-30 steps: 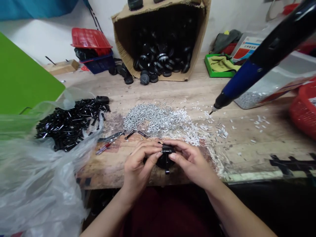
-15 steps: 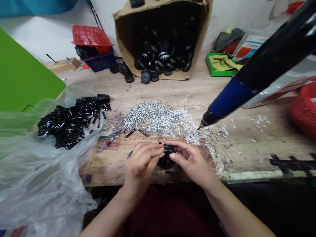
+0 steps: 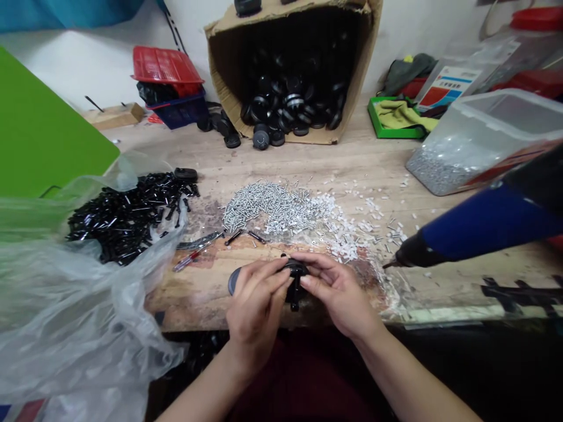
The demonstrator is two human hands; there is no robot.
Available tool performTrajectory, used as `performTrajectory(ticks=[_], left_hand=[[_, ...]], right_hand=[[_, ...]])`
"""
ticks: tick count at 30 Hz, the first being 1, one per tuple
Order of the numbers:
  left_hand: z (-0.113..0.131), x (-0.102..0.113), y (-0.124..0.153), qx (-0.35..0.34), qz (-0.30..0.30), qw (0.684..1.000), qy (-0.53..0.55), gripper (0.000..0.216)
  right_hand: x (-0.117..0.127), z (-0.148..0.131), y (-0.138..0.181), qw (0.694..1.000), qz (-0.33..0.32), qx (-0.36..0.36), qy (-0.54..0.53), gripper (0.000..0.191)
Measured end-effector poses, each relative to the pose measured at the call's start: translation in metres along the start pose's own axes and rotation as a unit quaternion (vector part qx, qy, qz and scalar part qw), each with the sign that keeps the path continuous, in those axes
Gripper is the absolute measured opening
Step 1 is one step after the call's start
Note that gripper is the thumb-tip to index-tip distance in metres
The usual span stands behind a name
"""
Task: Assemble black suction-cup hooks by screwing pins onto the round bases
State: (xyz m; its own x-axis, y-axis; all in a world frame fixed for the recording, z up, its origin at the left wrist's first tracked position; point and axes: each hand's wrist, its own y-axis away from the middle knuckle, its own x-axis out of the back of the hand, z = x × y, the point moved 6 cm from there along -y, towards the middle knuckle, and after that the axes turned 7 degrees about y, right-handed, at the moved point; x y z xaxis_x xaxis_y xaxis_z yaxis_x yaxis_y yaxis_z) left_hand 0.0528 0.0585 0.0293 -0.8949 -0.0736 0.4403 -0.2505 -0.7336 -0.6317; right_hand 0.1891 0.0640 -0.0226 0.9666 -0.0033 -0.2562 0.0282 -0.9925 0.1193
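My left hand [image 3: 257, 299] and my right hand [image 3: 341, 290] are both closed around a glossy black plastic part [image 3: 295, 281] at the front edge of the bench. The part has a round body and a short stem pointing toward me; my fingers cover much of it. Beside my left hand lies a dark grey disc [image 3: 234, 281], partly hidden by the fingers. To the right of my right hand hangs a blue and black power screwdriver [image 3: 466, 228], its bit pointing down and left. Just beyond my hands lie a heap of silver screws [image 3: 250, 202] and small white plastic pieces [image 3: 345, 240].
Left, black pins [image 3: 127, 217] spill from a clear plastic bag [image 3: 88, 316]. A small red-handled screwdriver [image 3: 189, 261] lies near them. A cardboard box [image 3: 220, 64] of round black parts stands at the back. Right are a green tray [image 3: 389, 133] and a clear tub [image 3: 475, 129].
The hanging power screwdriver has swung to the right and lower, uncovering the clear tub. Both hands stay on the black part, which has shifted and tilted slightly.
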Motion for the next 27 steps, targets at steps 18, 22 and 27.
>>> performTrajectory(ticks=[18, 22, 27], left_hand=[[0.006, -0.002, 0.007, -0.017, -0.043, 0.999, -0.029, 0.045], [-0.004, -0.009, 0.012, 0.039, -0.149, 0.988, 0.019, 0.047], [-0.013, -0.022, 0.018, 0.061, -0.232, 0.971, 0.005, 0.072]], right_hand=[[0.0, 0.005, 0.006, 0.999, 0.009, -0.032, -0.019, 0.028], [0.005, 0.007, 0.006, 0.998, 0.022, -0.031, -0.044, 0.026], [0.002, 0.01, 0.003, 0.998, 0.028, -0.026, -0.058, 0.025]])
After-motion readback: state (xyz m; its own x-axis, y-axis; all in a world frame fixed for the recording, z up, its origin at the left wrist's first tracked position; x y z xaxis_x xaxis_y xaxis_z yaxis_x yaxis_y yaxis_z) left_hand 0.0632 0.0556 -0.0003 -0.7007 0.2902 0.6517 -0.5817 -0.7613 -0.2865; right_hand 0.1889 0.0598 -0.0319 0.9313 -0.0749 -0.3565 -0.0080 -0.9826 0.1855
